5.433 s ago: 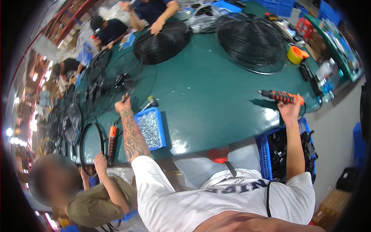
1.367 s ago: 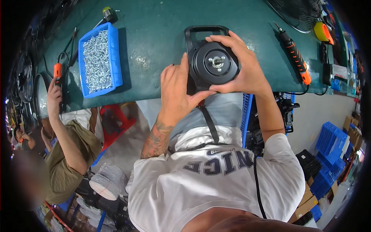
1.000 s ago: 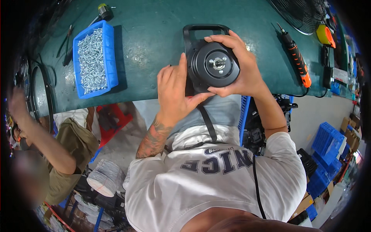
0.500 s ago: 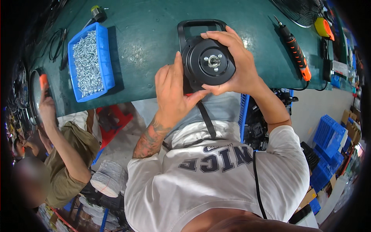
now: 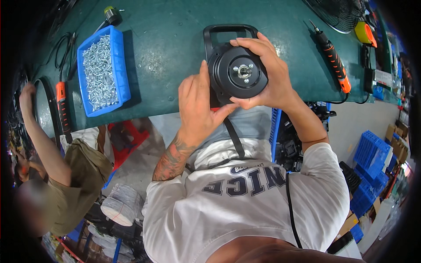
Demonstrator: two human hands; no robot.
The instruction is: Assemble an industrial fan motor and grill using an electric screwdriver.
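Note:
Between my hands is a black round motor housing point(image 5: 232, 85) with a short metal shaft and several silver screws at its centre. A black loop-shaped handle or stand point(image 5: 230, 29) reaches out past its far side on the table. My right hand point(image 5: 277, 72) wraps round the right of the housing, fingers over the far rim and thumb at the near rim. Along the left side my left hand point(image 5: 195, 98) presses its index finger, with the thumb at the near edge. Both thumb tips come close together there. The underside is hidden.
Left on the green table point(image 5: 162, 39) is a blue bin point(image 5: 125, 83) of screws. An orange-black electric screwdriver point(image 5: 335, 61) lies right; another screwdriver point(image 5: 62, 105) is beside a co-worker's arm point(image 5: 41, 136). A fan grille point(image 5: 340, 13) stands far right.
At the left, the co-worker's hand has let go of the orange-black screwdriver and moved away, up and left. My hands keep their hold on the housing, with only a tiny shift.

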